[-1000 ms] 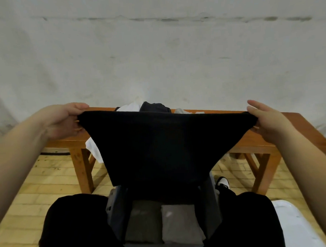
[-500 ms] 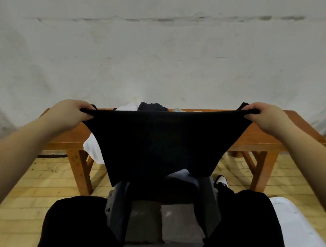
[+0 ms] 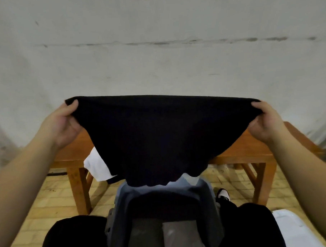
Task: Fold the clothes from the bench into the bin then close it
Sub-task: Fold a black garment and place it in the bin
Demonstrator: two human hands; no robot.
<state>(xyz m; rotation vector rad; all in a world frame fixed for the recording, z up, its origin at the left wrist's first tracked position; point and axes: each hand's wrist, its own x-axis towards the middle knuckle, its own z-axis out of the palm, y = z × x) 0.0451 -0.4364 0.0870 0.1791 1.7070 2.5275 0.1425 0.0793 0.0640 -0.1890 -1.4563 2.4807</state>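
Your fingers [image 3: 71, 106] on the left hand [image 3: 62, 123] pinch one top corner of the black garment [image 3: 159, 134], and the right hand [image 3: 265, 121] pinches the other, thumbs toward you, so the cloth hangs spread between them. Below your fingers its ragged lower edge dangles just above the grey bin [image 3: 167, 196], which sits open between your knees with folded pieces inside. Beyond the cloth stands the counter [image 3: 251, 149], with a white garment [image 3: 97, 167] drooping off its front edge. The fabric looks soft, light and limp, so it should sag wherever unsupported; holding the corners and keeping the top edge taut seems wisest.
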